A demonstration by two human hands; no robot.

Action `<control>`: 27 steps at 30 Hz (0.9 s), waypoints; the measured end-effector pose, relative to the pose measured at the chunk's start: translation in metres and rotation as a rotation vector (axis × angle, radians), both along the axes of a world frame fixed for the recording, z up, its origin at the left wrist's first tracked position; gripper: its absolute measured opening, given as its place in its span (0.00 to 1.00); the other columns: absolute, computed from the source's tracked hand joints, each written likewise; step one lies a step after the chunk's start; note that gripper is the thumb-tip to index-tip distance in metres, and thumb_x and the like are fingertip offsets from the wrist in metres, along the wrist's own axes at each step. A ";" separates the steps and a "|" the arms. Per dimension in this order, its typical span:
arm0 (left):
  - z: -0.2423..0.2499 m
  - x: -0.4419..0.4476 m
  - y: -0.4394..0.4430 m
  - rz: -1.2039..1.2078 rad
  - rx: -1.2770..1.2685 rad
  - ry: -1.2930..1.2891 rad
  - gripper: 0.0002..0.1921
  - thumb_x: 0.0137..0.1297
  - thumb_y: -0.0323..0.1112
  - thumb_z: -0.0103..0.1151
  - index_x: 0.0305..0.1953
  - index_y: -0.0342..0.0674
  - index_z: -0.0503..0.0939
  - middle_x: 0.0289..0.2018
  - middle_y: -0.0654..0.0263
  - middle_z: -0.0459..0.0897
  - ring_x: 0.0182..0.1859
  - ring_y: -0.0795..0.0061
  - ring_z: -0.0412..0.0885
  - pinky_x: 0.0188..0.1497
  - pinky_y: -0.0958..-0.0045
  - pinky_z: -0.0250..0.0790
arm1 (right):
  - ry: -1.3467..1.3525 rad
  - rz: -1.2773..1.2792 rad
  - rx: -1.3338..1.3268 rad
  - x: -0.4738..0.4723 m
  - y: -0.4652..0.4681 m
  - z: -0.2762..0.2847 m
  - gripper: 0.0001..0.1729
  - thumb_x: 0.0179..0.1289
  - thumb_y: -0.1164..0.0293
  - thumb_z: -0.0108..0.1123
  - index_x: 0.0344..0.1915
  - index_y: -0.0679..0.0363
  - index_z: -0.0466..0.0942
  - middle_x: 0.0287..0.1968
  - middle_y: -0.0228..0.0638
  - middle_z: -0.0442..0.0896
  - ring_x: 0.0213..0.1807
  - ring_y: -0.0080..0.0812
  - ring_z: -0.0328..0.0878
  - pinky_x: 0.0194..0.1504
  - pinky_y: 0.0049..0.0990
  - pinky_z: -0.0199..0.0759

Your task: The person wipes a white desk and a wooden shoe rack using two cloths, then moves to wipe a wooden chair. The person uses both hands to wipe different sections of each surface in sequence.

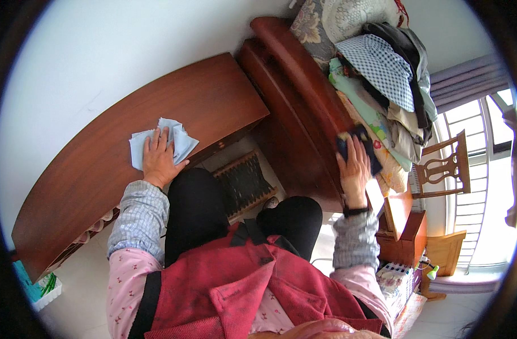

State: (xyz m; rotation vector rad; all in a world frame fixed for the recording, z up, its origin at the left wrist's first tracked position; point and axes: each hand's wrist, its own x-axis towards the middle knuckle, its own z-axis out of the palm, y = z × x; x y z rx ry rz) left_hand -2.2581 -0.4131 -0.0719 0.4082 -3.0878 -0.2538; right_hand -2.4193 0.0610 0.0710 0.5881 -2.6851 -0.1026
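My left hand (160,161) lies with fingers slightly apart on a light blue cloth (180,142), pressing it on the top of a long reddish-brown wooden cabinet (207,93). My right hand (353,163) rests over a dark cloth (370,154) at the edge of a red-brown wooden bed frame (300,80), beside the bedding. The palm side of each hand is hidden, so whether the fingers pinch the cloths cannot be told.
Folded bedding (351,106) and a pile of clothes (377,68) lie on the bed. A low stool with a woven seat (245,182) stands between cabinet and bed. Wooden chairs (445,165) are by the window; a white basket (48,292) sits at lower left.
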 end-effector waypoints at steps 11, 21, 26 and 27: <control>-0.009 -0.002 -0.005 -0.025 0.061 0.081 0.36 0.55 0.59 0.67 0.56 0.35 0.82 0.74 0.54 0.58 0.77 0.51 0.48 0.77 0.45 0.39 | 0.022 -0.102 0.112 -0.034 -0.052 -0.010 0.36 0.69 0.60 0.59 0.73 0.57 0.61 0.72 0.46 0.67 0.73 0.53 0.62 0.72 0.44 0.57; -0.006 -0.003 -0.008 -0.049 0.110 0.119 0.33 0.55 0.57 0.68 0.52 0.34 0.83 0.74 0.50 0.58 0.77 0.49 0.50 0.75 0.42 0.42 | 0.099 0.240 0.070 -0.170 -0.213 -0.017 0.36 0.70 0.63 0.59 0.74 0.57 0.59 0.70 0.52 0.68 0.68 0.59 0.67 0.67 0.47 0.65; -0.008 -0.004 -0.008 -0.039 0.126 0.102 0.33 0.55 0.58 0.68 0.51 0.34 0.83 0.73 0.50 0.60 0.77 0.48 0.51 0.75 0.42 0.43 | 0.104 0.359 0.045 -0.237 -0.266 -0.027 0.36 0.72 0.59 0.56 0.75 0.54 0.58 0.71 0.52 0.67 0.68 0.61 0.67 0.68 0.48 0.64; -0.009 -0.004 -0.008 -0.036 0.121 0.083 0.33 0.55 0.58 0.68 0.51 0.34 0.83 0.73 0.50 0.60 0.77 0.48 0.51 0.75 0.42 0.43 | 0.086 0.341 0.053 -0.249 -0.275 -0.028 0.36 0.73 0.58 0.55 0.75 0.54 0.57 0.72 0.52 0.66 0.69 0.61 0.66 0.68 0.48 0.63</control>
